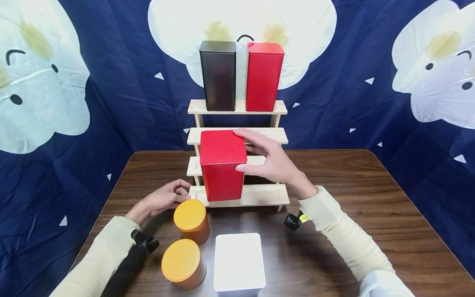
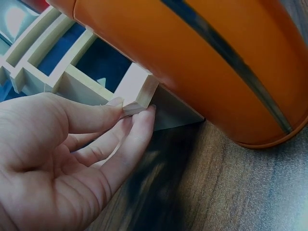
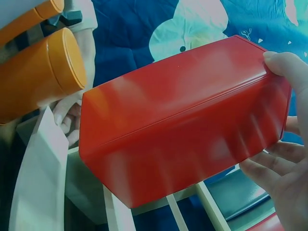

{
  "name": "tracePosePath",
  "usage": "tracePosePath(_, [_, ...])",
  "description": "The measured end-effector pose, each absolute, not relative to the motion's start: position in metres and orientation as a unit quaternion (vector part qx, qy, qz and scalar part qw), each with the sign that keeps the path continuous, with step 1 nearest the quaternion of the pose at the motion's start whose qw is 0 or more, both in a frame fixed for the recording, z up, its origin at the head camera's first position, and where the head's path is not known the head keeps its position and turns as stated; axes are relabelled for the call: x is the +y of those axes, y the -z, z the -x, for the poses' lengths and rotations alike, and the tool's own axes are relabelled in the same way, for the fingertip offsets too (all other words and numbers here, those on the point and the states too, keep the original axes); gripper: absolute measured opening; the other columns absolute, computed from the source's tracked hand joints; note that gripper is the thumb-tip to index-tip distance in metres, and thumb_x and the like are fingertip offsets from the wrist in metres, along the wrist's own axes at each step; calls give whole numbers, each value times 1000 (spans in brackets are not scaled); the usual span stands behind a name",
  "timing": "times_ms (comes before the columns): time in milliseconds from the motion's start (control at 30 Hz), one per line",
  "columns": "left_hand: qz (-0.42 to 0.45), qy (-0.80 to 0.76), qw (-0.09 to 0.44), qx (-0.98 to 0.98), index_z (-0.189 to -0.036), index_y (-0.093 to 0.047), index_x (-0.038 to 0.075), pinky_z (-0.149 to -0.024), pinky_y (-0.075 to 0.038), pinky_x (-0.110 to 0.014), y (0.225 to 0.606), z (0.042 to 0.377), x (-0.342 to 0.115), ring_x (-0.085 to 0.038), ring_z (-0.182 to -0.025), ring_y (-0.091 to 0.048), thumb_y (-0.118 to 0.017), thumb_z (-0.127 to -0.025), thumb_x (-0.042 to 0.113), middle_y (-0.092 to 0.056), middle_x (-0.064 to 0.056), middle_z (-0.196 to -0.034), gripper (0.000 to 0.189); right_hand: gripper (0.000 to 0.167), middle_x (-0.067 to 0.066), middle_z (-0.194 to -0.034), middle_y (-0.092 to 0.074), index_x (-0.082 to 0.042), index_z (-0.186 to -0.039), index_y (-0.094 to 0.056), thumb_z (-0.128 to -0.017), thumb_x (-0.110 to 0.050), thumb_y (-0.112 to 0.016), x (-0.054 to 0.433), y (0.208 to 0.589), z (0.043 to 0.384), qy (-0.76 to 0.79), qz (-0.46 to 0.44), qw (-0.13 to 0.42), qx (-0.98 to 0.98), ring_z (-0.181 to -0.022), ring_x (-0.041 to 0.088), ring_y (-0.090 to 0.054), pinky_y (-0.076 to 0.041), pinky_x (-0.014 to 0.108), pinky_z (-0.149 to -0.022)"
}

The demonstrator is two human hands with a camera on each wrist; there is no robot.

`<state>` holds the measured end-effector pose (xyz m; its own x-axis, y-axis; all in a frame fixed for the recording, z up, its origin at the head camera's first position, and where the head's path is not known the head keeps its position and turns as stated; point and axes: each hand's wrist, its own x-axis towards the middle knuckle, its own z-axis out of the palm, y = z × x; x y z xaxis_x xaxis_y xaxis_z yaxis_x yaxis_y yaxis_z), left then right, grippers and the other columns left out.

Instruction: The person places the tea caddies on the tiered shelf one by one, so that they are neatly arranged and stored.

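Observation:
A red rectangular tin [image 1: 222, 179] is gripped near its top by my right hand [image 1: 272, 159], thumb on the near face and fingers round the far side. It stands upright in front of the stepped wooden stand [image 1: 265, 194], its base overlapping the lowest step in the head view. In the right wrist view the same red tin [image 3: 173, 125] hides part of the steps. My left hand [image 1: 165, 198] pinches the left end of the lowest step [image 2: 137, 89] between thumb and fingers. Right beside that hand is an orange round canister [image 1: 193, 222].
On the top step stand a black tin [image 1: 219, 78] and another red tin [image 1: 264, 78]. A second orange canister [image 1: 182, 262] and a white box [image 1: 239, 262] are nearer the front of the brown table [image 1: 371, 214]. A blue cloth [image 1: 141, 103] hangs behind.

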<state>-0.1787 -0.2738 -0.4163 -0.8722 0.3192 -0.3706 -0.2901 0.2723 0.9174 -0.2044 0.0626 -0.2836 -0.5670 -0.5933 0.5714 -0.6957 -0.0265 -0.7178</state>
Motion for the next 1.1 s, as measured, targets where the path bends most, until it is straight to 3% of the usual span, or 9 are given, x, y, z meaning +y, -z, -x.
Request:
tracePosePath(500, [-12,-604,254,755,-131,-32,-4,-79,-55,-33,416,179,-274,-17,-83,-59,-54,-92,0,-58,-5,-90,45,69,4,-142,-46,-11,-140,-47,-77,-5,-76,54,269,223,-547,-424,57,-719,-128,17,-46,-48,35,-98])
tracePosePath(933, [-8,-596,254,762,-132,-33,-3,-81,-55,-36,415,180,-274,-19,-84,-59,-55,-93,3,-57,-6,-91,46,66,0,-139,-49,-15,-139,-49,-79,-8,-75,50,256,238,-551,-416,77,-719,-121,14,-53,-48,31,-98])
tracePosePath(1100, [-8,-597,255,761,-132,-32,-4,-81,-55,-36,415,180,-274,-18,-84,-59,-55,-93,2,-57,-5,-91,46,67,4,-140,-47,-10,-140,-48,-79,-3,-74,46,248,239,-555,-412,80,-718,-121,16,-53,-47,32,-99])
